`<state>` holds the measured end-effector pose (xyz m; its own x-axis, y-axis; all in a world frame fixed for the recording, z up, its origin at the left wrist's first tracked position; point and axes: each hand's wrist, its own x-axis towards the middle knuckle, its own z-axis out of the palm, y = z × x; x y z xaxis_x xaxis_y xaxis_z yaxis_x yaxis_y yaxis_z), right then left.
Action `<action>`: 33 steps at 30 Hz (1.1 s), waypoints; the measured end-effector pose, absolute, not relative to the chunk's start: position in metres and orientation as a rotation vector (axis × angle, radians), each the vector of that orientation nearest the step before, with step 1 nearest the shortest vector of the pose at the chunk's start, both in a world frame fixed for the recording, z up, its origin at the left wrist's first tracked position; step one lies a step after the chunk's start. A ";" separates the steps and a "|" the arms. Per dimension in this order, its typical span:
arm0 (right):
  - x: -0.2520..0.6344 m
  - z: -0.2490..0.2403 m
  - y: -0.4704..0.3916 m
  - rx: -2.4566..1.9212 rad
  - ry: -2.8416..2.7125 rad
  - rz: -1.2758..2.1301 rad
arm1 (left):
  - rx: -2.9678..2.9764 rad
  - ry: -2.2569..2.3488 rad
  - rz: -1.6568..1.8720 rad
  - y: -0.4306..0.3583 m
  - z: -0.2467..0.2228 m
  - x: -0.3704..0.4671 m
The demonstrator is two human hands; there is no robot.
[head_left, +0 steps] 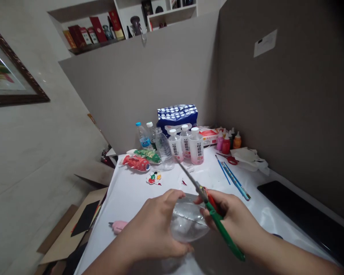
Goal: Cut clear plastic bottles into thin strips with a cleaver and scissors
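My left hand [163,225] wraps round a clear plastic bottle piece [187,225], its thumb below and its fingers above. A cut edge runs across the clear plastic. In my right hand [226,214] is a pair of scissors [223,229] with green and red handles, one handle sticking out toward me. The scissors' blades point up and to the left, beyond the plastic. My right fingertips are close to the plastic's right side; whether they touch it I cannot tell. Left of my left wrist lies a pink-handled tool [119,227], partly hidden by my arm.
Several bottles [196,147] stand at the back before a blue polka-dot package [177,116]. Red and green fish-shaped crafts [136,163] lie at the left. Paintbrushes [236,179], red-handled scissors [232,160] and paint bottles [226,145] are at the right, with a black slab [298,214] nearer me.
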<state>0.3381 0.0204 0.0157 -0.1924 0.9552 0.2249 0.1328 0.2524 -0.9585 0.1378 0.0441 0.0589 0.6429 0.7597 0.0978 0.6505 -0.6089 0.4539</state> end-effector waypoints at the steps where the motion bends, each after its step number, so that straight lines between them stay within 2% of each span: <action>1: 0.339 0.015 0.023 -1.062 -1.519 1.109 | 2.490 1.184 0.428 0.043 0.058 0.139; 6: 0.350 0.020 0.031 -1.120 -1.525 1.164 | 2.527 1.282 0.625 0.047 0.065 0.134; 12: 0.360 0.024 0.027 -1.161 -1.851 0.932 | 2.539 1.337 0.788 0.048 0.081 0.119; 19: 0.358 0.032 0.028 -1.303 -1.970 0.698 | 2.604 1.320 0.901 0.051 0.084 0.111; 33: 0.359 0.034 0.025 -1.372 -2.086 0.490 | 2.701 1.247 0.943 0.056 0.077 0.110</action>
